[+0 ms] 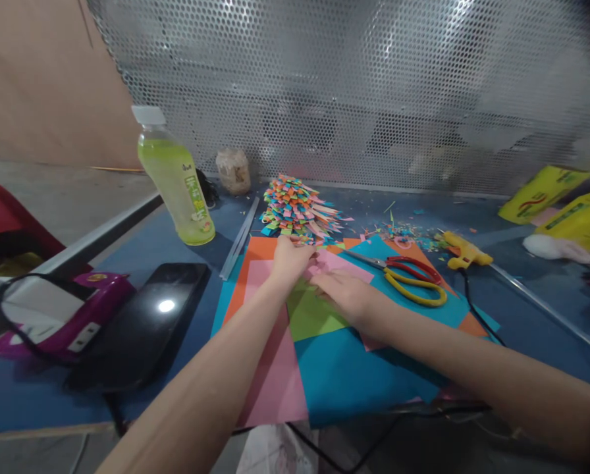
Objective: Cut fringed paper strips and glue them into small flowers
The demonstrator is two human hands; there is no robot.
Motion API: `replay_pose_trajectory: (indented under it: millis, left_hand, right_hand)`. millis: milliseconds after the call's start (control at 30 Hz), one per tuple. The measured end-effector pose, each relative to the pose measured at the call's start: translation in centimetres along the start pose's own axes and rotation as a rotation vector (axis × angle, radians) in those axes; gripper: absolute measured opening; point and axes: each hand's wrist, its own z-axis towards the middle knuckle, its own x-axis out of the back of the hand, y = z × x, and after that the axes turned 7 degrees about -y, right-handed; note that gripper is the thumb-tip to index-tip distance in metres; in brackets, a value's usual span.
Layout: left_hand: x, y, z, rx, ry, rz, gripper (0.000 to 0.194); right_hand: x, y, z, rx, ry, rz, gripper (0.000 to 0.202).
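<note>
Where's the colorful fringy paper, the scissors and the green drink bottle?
Fringy paper (297, 205), head view: middle of its strips.
Scissors (384, 265), head view: where blades meet handles.
Drink bottle (175, 183), head view: side of its body.

Multicoloured paper fringe (297, 207), pink, orange, lime and blue sheets (364, 378) (navy tabletop (527, 324))

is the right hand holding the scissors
No, the scissors lie on the coloured paper, apart from the right hand.

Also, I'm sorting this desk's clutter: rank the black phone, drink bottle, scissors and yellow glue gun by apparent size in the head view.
Largest to smallest:
Black phone
Drink bottle
Scissors
Yellow glue gun
</note>
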Motion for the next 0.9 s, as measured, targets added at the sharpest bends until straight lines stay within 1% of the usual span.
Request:
replay_pose_trajectory:
  millis: [167, 267, 400, 467, 533, 600, 700, 800, 900]
  left_hand:
    - [-0.1, 0.0, 0.2, -0.004, 0.005, -0.003, 0.034]
    - [-0.1, 0.1, 0.3, -0.002, 0.007, 0.007, 0.035]
    - [0.0, 0.2, 0.0, 0.002, 0.005, 0.024, 0.035]
    - [0.0, 0.3, -0.2, 0.001, -0.002, 0.023, 0.035]
    - [0.0, 0.3, -0.2, -0.004, -0.009, 0.015, 0.035]
    - [0.0, 0.3, -0.1, -0.009, -0.010, 0.006, 0.035]
    - [0.0, 0.2, 0.1, -0.010, -0.004, -0.005, 0.035]
    - [0.0, 0.2, 0.2, -0.008, -0.003, -0.014, 0.035]
    - [0.1, 0.0, 0.4, -0.007, -0.007, -0.022, 0.035]
  right_hand:
    - [0.1, -0.4, 0.1, 0.030, -0.010, -0.067, 0.035]
    - [0.5, -0.1, 0.1, 0.020, -0.005, -0.042, 0.029]
    - [2.3, 1.0, 0.2, -0.093, 0.056, 0.040, 0.013]
    - [3.5, 1.4, 0.3, -0.164, 0.087, 0.074, 0.010]
    - [4.1, 1.3, 0.3, -0.206, 0.092, 0.096, 0.012]
    - [3.9, 0.8, 0.2, -0.203, 0.058, 0.098, 0.010]
    - [2.3, -0.1, 0.1, -0.176, -0.016, 0.050, 0.013]
    - [0.8, -0.7, -0.2, -0.170, -0.041, -0.003, 0.020]
    - [0.3, -1.1, -0.4, -0.151, -0.055, -0.033, 0.023]
